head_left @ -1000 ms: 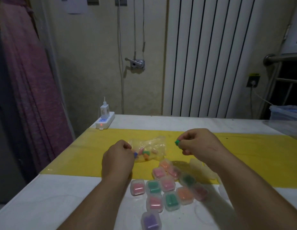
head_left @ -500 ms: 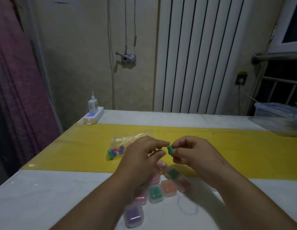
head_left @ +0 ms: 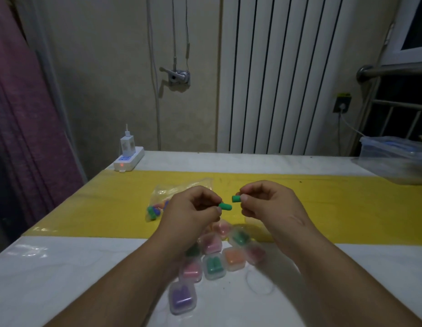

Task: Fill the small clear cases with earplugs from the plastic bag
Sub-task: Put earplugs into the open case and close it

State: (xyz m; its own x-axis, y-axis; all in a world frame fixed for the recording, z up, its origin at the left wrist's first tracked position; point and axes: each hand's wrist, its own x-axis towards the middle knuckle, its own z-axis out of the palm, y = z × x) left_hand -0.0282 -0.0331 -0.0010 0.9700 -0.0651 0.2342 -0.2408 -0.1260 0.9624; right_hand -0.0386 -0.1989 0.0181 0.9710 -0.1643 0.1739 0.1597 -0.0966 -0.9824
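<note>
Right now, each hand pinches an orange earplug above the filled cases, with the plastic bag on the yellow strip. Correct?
Not orange. The head view shows the left hand pinching a green earplug and the right hand a second green earplug. The rest holds: they are above the filled cases, and the plastic bag lies on the yellow strip.

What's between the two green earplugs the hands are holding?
Nothing. In the head view, the left earplug, pinched by the left hand, and the right earplug, pinched by the right hand, have a bare gap between them, yellow mat behind.
</note>
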